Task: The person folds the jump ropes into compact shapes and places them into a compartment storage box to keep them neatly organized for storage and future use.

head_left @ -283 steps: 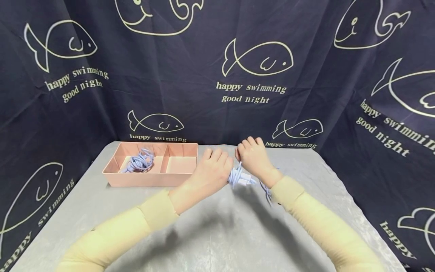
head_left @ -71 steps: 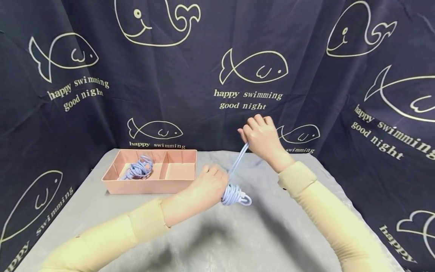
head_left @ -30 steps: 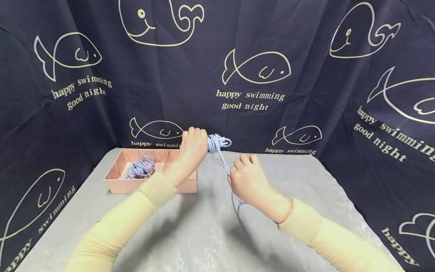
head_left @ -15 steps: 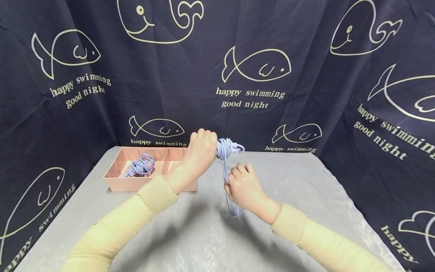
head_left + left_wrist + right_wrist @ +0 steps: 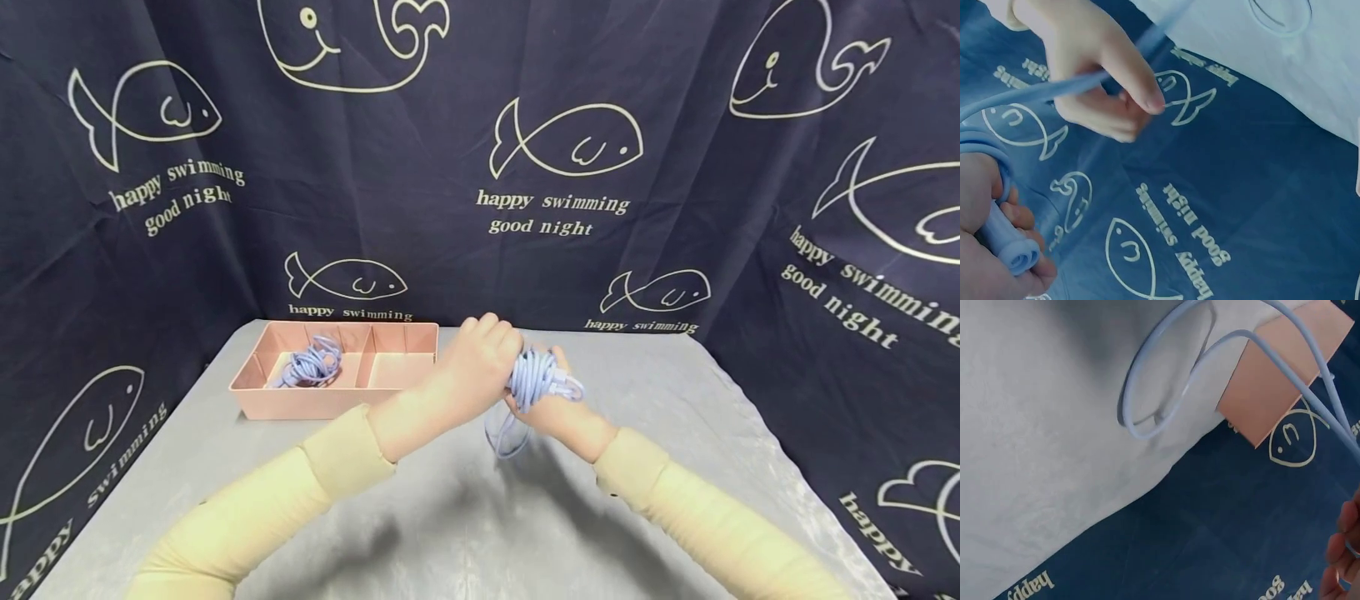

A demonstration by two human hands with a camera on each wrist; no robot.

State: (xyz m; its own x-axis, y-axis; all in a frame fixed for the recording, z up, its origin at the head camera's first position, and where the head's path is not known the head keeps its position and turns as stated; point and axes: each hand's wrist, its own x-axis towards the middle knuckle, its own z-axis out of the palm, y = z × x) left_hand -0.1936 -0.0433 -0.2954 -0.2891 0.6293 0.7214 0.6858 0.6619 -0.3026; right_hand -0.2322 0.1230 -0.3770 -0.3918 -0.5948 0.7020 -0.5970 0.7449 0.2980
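Note:
My left hand [image 5: 476, 367] grips a light-blue cable [image 5: 534, 379], wound in a thick bundle whose pale connector and small loop stick out to the right. In the left wrist view, a rounded light-blue end pokes out below the curled fingers [image 5: 1019, 215]. Just behind and below the bundle is my right hand [image 5: 566, 421], partly hidden by it. In the left wrist view the right hand [image 5: 1094, 78] has the cable's free length running through its bent thumb and fingers. A loose loop of cable [image 5: 1132, 387] hangs over the table in the right wrist view.
A pink divided box [image 5: 330, 406] stands at the table's back left. Another coiled blue cable [image 5: 311, 364] lies in it, left of the divider; the right compartment is partly visible. Grey cloth covers the table [image 5: 465, 533]. Dark fish-print curtains [image 5: 420, 200] enclose the back and sides.
My left hand has moved right and down with the bundle, toward my right hand, which now sits behind it. Since the earliest frame, more turns wrap the bundle; the boxed cable stays put.

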